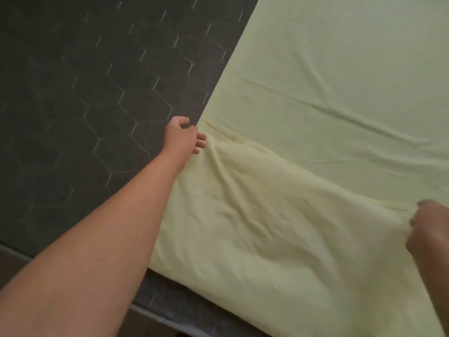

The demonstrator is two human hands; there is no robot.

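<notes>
A pale yellow sheet (328,98) lies spread over the right part of a dark grey mattress (85,81) quilted in a hexagon pattern. Its near part is folded over and wrinkled. My left hand (183,136) reaches out along the sheet's left edge and pinches the corner of the fold there. At the right edge of the view, my right hand (427,229) grips the bunched cloth at the other end of the fold; this hand is blurred and partly cut off.
The mattress's near edge (155,314) with its piped seam runs across the bottom left. Below it shows a strip of dark floor (9,268). The left half of the mattress is bare.
</notes>
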